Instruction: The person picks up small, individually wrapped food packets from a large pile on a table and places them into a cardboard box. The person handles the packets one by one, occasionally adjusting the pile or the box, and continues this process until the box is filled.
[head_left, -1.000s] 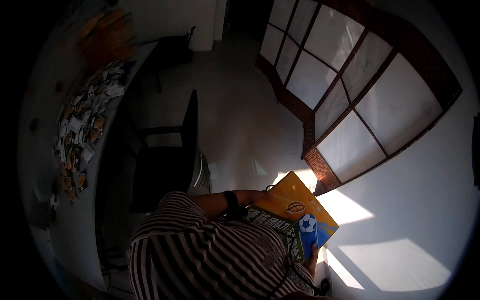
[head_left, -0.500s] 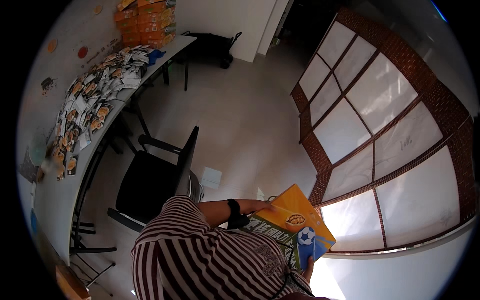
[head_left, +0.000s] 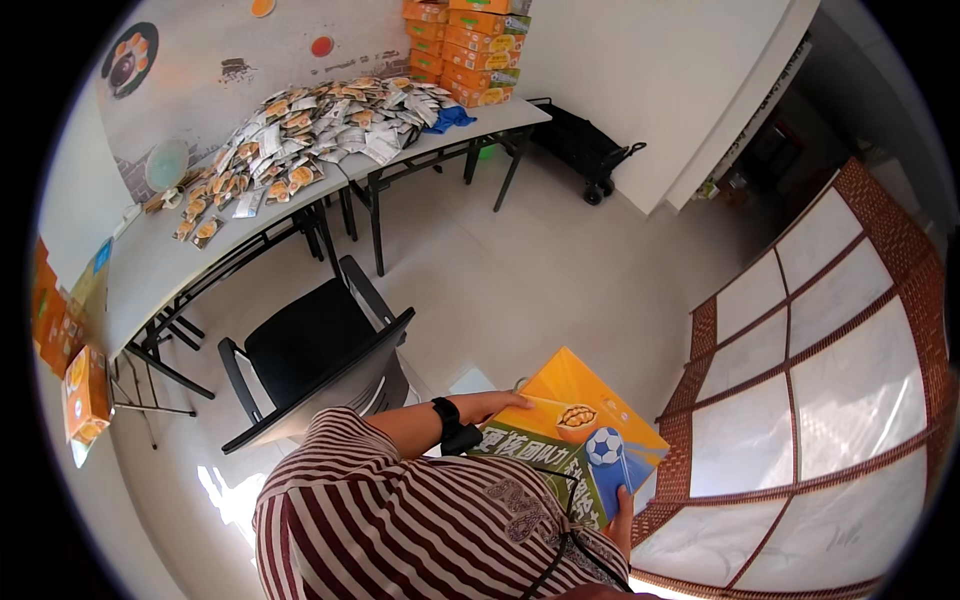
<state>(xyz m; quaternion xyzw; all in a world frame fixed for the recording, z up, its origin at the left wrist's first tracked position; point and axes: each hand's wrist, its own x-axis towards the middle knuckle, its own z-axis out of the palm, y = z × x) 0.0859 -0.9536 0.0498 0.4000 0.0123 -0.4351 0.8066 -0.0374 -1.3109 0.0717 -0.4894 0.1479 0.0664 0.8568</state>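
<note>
A printed package (head_left: 565,425) is held in front of my striped shirt. Its face is orange, green and blue, with a walnut and a football pictured on it; box or bag, I cannot tell. My left hand (head_left: 490,404), with a black band at the wrist, grips its far left edge. Along the lower right edge, my right hand (head_left: 621,515) is closed on the same package, thumb showing on the front. The rest of that hand's fingers are hidden behind it.
A black chair (head_left: 310,335) stands left of me, before a long table (head_left: 150,270) heaped with small sachets (head_left: 320,125). Orange boxes (head_left: 485,50) are stacked at its far end; another orange box (head_left: 87,395) is far left. A folding screen (head_left: 790,400) rises at right; a black cart (head_left: 580,145) stands by the wall.
My view has turned left, so the table, chair and stacked boxes sit farther right and orange boxes show at the left edge. Both hands still hold the package.
</note>
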